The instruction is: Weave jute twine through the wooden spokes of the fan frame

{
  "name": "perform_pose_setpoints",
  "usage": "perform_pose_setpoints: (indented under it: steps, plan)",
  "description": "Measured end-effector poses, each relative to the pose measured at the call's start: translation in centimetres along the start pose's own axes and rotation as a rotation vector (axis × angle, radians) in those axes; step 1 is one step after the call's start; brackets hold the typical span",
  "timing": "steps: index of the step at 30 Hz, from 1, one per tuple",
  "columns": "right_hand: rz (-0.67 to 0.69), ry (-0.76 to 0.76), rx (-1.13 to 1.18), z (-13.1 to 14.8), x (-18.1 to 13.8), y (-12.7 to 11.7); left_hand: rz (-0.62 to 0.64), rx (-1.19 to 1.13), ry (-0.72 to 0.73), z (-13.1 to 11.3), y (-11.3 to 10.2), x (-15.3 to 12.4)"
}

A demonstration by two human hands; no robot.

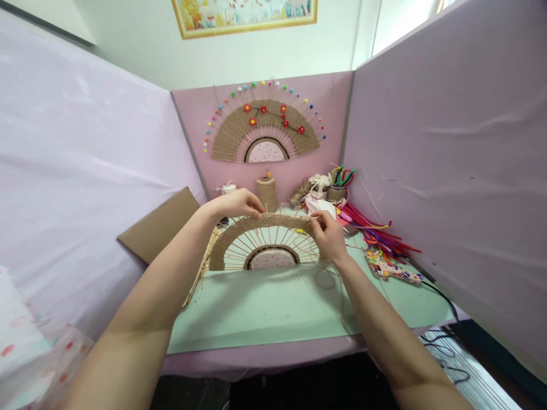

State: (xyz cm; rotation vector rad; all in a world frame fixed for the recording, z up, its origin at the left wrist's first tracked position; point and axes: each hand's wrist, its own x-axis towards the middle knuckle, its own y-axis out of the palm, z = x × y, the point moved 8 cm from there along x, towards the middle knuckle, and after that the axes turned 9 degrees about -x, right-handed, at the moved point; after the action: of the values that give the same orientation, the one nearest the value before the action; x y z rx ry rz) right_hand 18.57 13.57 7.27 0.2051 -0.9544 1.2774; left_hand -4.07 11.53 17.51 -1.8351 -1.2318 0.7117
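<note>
Fingers of the left hand pinch the top edge of the half-round fan frame of thin wooden sticks woven with brown jute twine, near its crown, while the fingers of the right hand are closed on the same woven rim a little to the right, with a loose strand of twine trailing down below them. Under both hands lies the mint-green table, on which the fan frame stands upright, its flat side resting on the surface. Beyond the fingers, on the pink back partition, hangs a finished jute fan with red flowers and coloured bead tips. Left of the left fingers a brown cardboard sheet leans at the table's edge. Right of the right fingers lies a heap of coloured pipe cleaners, and nearer the person a glue gun with a colourful patterned body with its black cable. Just behind the fingers stands a spool of jute twine.
</note>
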Motion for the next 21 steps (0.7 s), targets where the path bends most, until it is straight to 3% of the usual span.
perform_pose_setpoints:
  steps: [6, 13, 21]
  plan:
    - [0.012, 0.013, 0.033, -0.4, -0.2, 0.0, -0.007, -0.021, 0.022, 0.6, -0.4, 0.6]
    - [0.006, 0.031, 0.018, -0.5, -0.1, -0.2, 0.020, -0.184, -0.002, 3.0, -1.1, -0.1]
    - [0.039, 0.015, -0.048, -0.2, -0.6, -0.9, -0.136, -0.104, 0.016, 3.7, -1.4, -0.8]
